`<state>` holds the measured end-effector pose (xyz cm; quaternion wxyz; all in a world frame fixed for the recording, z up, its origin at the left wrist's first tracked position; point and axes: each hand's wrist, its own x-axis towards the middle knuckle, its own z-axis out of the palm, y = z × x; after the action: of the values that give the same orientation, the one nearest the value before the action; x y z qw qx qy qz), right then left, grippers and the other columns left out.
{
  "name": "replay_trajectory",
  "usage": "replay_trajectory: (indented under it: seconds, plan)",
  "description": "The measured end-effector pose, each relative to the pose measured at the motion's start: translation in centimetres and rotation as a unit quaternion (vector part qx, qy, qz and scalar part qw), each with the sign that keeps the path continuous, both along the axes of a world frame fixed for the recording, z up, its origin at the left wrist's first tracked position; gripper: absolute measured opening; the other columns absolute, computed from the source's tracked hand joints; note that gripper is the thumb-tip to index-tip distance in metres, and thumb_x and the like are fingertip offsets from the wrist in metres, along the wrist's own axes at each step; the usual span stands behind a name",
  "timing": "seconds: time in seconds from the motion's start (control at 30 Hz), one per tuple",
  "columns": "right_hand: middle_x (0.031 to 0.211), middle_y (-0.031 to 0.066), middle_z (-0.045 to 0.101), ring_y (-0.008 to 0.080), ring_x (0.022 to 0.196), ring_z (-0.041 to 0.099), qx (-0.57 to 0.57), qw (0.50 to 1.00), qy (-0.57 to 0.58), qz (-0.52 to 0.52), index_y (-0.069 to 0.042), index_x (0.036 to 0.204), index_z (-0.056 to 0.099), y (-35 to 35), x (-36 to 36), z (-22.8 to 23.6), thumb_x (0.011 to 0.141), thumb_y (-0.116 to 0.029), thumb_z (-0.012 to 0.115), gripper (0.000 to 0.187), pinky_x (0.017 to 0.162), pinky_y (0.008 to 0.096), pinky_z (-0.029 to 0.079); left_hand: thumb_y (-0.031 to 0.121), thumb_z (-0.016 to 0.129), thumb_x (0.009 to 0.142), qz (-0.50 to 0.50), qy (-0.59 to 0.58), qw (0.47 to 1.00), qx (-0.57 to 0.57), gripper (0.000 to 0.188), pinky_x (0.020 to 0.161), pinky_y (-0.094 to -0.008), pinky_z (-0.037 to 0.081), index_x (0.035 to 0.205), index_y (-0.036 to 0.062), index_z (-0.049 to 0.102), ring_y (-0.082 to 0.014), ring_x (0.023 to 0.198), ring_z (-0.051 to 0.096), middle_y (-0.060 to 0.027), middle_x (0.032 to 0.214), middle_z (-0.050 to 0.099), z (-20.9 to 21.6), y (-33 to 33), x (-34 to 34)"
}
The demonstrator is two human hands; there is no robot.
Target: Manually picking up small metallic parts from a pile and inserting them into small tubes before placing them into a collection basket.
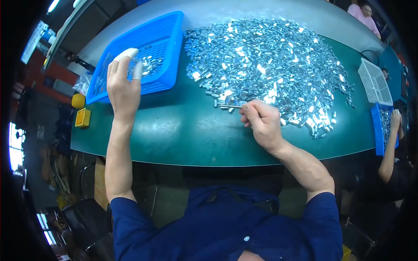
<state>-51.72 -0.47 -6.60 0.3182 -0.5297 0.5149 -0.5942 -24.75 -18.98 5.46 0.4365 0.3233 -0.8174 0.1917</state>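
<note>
A large heap of small shiny metal parts spreads over the green tabletop. My right hand is closed on a thin metal rod, whose far tip reaches small parts at the heap's near left edge. Whether a part sits on that tip is too small to tell. Above the near left side of a blue plastic basket, my left hand is raised with thumb and fingers apart. White covers sit on some of its fingertips. More small metal parts lie inside the basket.
Two small yellow containers stand left of the basket. At the far right are a white basket and a blue bin of metal parts, with another person's hands at it. Another person is at the back right.
</note>
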Motion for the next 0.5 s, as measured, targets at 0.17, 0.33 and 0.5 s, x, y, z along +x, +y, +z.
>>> replay_trajectory:
  seconds: [0.17, 0.33, 0.5]
  plan:
    - [0.075, 0.0049, 0.068, 0.0091, 0.067, 0.063, -0.009, 1.0, -0.004, -0.003, 0.003, 0.093, 0.07, 0.1, 0.1, -0.1, 0.108, -0.025, 0.06, 0.034, 0.058, 0.0247, 0.051, 0.007, 0.078, 0.085, -0.159, -0.085, 0.953, 0.242, 0.026, 0.084, -0.043, 0.055, 0.111, 0.0077, 0.074, -0.0331, 0.095, 0.067, -0.0132, 0.1, 0.071, -6.5, 3.4, -4.0]
    - [0.074, 0.0049, 0.068, 0.0087, 0.067, 0.063, 0.0, 1.0, -0.008, 0.003, 0.002, 0.094, 0.07, 0.3, -0.2, 0.1, 0.107, -0.023, 0.061, 0.031, 0.058, 0.0245, 0.052, 0.007, 0.077, 0.086, -0.124, -0.158, 0.927, 0.317, 0.033, 0.081, -0.0437, 0.052, 0.118, 0.0072, 0.071, -0.0336, 0.093, 0.065, -0.0138, 0.098, 0.066, -10.6, 4.7, -5.9]
    - [0.077, 0.0053, 0.069, 0.0094, 0.067, 0.063, -0.002, 1.0, -0.007, 0.014, 0.002, 0.095, 0.071, 0.2, -0.2, 0.1, 0.108, -0.022, 0.06, 0.03, 0.059, 0.0245, 0.052, 0.008, 0.079, 0.084, -0.142, -0.13, 0.917, 0.349, 0.033, 0.082, -0.0443, 0.051, 0.115, 0.0052, 0.069, -0.0338, 0.095, 0.064, -0.0134, 0.101, 0.066, -11.7, 4.1, -5.2]
